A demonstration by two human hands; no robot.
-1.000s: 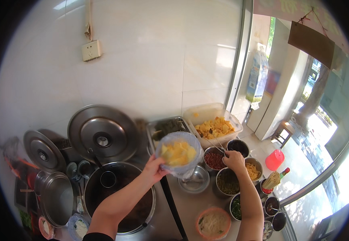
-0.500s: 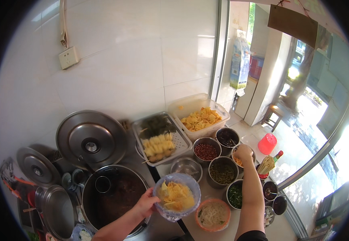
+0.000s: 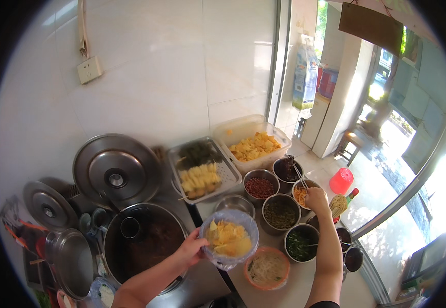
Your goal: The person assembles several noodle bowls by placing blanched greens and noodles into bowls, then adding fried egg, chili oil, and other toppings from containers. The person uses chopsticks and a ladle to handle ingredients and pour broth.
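My left hand (image 3: 193, 247) grips the rim of a bowl (image 3: 254, 241) lined with a thin plastic bag, with yellow chip-like pieces (image 3: 228, 237) inside. Its thumb lies over the near-left edge. My right hand (image 3: 317, 199) is closed on the near end of metal tongs (image 3: 299, 173). They slant up and left from my fingers to the pot of dark food (image 3: 287, 170). Just beneath that hand stands a pot of orange strips (image 3: 300, 197), partly covered by it. An orange-rimmed bowl of pale noodles (image 3: 267, 269) sits right of the lined bowl.
Pots of red beans or nuts (image 3: 260, 188), chopped green vegetables (image 3: 279, 215) and green herbs (image 3: 301, 243) stand close together. A large pot of dark broth (image 3: 146, 251) with a ladle is at left. Behind are a skewer tray (image 3: 228, 179) and a chip tub (image 3: 279, 151).
My right hand has drawn back slightly from the orange strips, and the tongs now show plainly in it. The left hand still holds the bowl. The view has shifted a little.
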